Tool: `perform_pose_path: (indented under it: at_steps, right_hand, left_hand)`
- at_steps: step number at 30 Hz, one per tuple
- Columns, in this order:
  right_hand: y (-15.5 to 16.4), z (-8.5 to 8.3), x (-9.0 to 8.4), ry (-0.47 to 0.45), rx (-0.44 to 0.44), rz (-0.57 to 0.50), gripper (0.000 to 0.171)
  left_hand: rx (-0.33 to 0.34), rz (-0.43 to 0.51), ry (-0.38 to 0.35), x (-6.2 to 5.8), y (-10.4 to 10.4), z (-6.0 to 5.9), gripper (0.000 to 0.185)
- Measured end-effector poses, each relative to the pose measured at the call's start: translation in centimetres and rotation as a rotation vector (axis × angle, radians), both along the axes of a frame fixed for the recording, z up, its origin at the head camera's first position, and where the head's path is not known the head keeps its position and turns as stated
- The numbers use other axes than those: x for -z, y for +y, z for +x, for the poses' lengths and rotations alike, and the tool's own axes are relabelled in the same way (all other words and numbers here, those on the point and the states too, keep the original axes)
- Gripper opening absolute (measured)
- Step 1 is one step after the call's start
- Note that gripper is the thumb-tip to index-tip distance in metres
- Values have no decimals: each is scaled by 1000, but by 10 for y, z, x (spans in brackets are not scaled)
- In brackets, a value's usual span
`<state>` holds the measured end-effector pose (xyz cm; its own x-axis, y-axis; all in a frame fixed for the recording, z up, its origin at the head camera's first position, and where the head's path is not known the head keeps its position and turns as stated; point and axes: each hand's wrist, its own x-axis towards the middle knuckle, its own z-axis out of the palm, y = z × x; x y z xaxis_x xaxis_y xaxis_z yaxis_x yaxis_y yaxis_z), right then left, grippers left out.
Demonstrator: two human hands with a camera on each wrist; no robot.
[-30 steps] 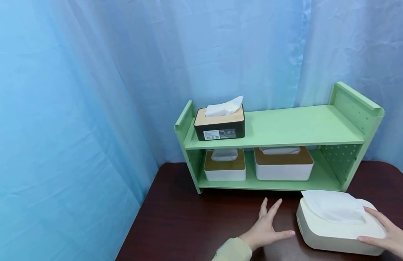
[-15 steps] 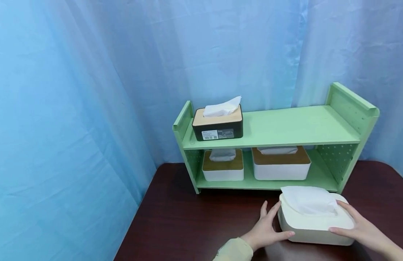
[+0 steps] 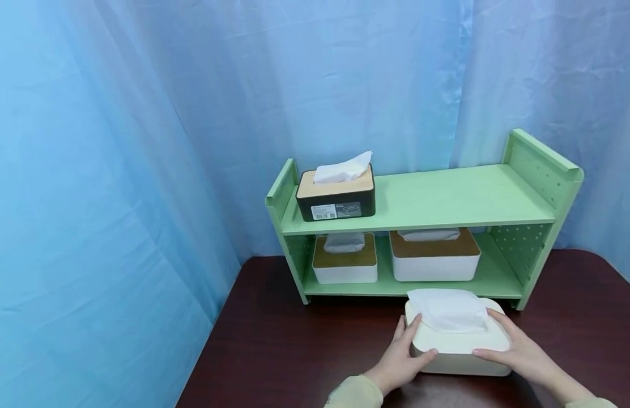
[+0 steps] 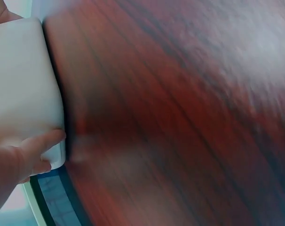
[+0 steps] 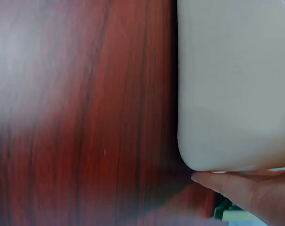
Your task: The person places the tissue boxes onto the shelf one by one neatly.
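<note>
A cream-white tissue box (image 3: 452,343) lies on the dark table in front of the shelf, a white tissue (image 3: 445,309) folded over its top. My left hand (image 3: 400,360) holds its left end, thumb near the front edge and fingers along the side. At the opposite end my right hand (image 3: 521,351) grips it, thumb on the front upper edge and fingers around the right side. In the left wrist view, fingers (image 4: 43,143) press the box (image 4: 25,84) near its corner. The right wrist view shows fingertips (image 5: 213,181) at the rounded corner of the box (image 5: 232,84).
Behind the box stands a green two-tier shelf (image 3: 463,195). On its upper tier, at the left, sits a black tissue box (image 3: 305,208) with a light wood lid. Below are a small white wood-lidded tissue box (image 3: 345,275) and a larger one (image 3: 434,269). Blue curtains (image 3: 345,85) hang behind.
The right hand has slid the tissue box leftward across the table to the left hand. The left hand, apart from the box before, now holds its left end. The view has shifted slightly.
</note>
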<state>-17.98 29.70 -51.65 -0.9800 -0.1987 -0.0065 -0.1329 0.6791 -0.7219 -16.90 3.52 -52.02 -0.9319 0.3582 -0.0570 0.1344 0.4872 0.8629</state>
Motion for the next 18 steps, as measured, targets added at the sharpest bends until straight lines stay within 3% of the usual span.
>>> perform_pose_path:
  at_steps: [8,18]
  right_hand:
    - [-20,1,-1,24,8,-34,93]
    - [-40,3,0,18,21,32,95]
  left_hand:
    - [20,-23,25,-1,-20,-1,70]
    - [16,-29,63,-1,-42,2,69]
